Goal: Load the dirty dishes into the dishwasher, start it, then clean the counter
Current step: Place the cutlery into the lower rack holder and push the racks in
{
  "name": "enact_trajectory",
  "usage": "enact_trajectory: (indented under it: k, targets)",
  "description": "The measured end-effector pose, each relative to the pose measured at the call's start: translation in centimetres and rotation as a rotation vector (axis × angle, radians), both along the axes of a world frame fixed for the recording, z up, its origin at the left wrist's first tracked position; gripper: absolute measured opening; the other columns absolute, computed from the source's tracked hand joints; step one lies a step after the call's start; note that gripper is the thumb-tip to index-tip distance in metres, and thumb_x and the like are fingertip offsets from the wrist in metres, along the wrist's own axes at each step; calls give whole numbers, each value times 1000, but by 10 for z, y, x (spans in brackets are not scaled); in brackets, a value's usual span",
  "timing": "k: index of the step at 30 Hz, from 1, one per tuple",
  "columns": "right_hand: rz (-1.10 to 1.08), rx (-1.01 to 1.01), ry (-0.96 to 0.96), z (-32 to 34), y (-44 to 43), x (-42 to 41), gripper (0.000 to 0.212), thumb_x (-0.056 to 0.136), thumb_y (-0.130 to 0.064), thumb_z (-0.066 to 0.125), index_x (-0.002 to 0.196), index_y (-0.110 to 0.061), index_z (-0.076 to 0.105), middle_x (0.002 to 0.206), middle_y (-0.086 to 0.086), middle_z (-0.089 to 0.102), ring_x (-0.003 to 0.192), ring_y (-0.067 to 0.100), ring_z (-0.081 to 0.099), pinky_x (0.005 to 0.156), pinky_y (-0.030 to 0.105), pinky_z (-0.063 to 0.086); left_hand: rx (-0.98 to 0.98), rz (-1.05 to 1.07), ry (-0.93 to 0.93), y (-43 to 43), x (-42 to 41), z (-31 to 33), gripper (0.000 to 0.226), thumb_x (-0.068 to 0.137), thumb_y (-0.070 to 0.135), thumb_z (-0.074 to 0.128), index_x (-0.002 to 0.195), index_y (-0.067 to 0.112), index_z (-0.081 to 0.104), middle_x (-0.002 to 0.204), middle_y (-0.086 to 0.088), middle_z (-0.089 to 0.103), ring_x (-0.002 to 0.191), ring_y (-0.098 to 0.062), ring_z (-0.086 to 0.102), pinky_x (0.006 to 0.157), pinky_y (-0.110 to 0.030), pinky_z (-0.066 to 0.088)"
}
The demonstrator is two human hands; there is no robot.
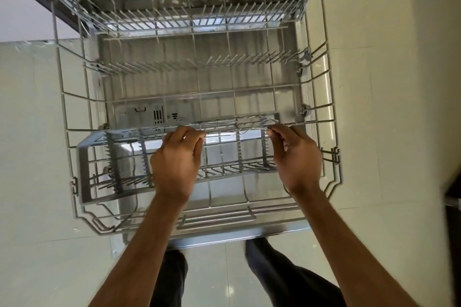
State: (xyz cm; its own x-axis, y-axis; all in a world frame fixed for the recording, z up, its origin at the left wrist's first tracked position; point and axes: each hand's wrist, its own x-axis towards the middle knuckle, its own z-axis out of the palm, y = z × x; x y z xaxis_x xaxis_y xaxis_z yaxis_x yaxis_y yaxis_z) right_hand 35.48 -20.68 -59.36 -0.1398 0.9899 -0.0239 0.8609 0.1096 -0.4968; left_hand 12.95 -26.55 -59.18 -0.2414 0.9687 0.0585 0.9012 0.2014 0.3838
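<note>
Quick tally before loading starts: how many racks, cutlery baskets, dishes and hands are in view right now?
Racks: 2, the lower rack pulled out over the open door, and the upper rack above it
Cutlery baskets: 1, the grey cutlery basket in the lower rack
Dishes: 0
Hands: 2, the left hand and the right hand, both at the basket's wire handle
Total: 5

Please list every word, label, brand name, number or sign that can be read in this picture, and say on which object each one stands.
No words, brands or numbers can be read.
Dishwasher door, seen through the lower rack: small black marks, a bracket shape and groups of short bars, symbols only and not text.
Cutlery basket, held by the left hand and right hand: no label shows.
</note>
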Motion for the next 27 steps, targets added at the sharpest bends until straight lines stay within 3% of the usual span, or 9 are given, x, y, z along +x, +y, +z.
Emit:
enact_trajectory:
  k: [6,10,15,19,23,27]
  targets:
    - [20,-8,-100,-6,-1,2,22,101,-31,55,111,-20,72,89,3,73,71,22,66,54,22,44,-18,-18,33,3,3,-4,12,95,23,65,97,16,74,101,-1,70,86,-22,69,55,-29,52]
    - [18,-16,-128,-9,2,1,22,102,-32,54,112,-22,71,92,3,73,75,23,67,55,27,50,-18,-20,35,6,2,-4,11,95,23,65,97,16,73,101,-1,70,86,-21,68,55,-27,49]
    - [38,-45,-184,-9,3,0,16,99,-28,59,106,-21,71,84,2,72,70,22,66,55,22,37,-35,-10,26,8,4,-12,6,94,21,66,97,19,70,101,-1,66,86,-21,66,53,-27,47]
    - [41,-77,-177,-8,5,1,21,101,-32,56,112,-21,70,91,3,72,76,22,67,59,23,39,-38,-12,19,9,4,-14,6,93,18,67,99,17,68,101,-2,66,85,-21,66,52,-31,53]
    - [46,-92,-204,-7,5,3,29,101,-39,53,118,-19,66,95,3,72,78,23,68,60,26,46,-45,-18,39,7,5,-13,9,92,16,68,101,16,68,103,-3,66,85,-21,66,54,-26,48]
    - [26,-65,-168,-7,5,8,23,99,-35,59,112,-19,68,97,3,73,76,21,69,63,27,51,-33,-47,78,5,8,-12,12,91,13,70,102,16,68,103,-2,67,87,-21,67,54,-28,50]
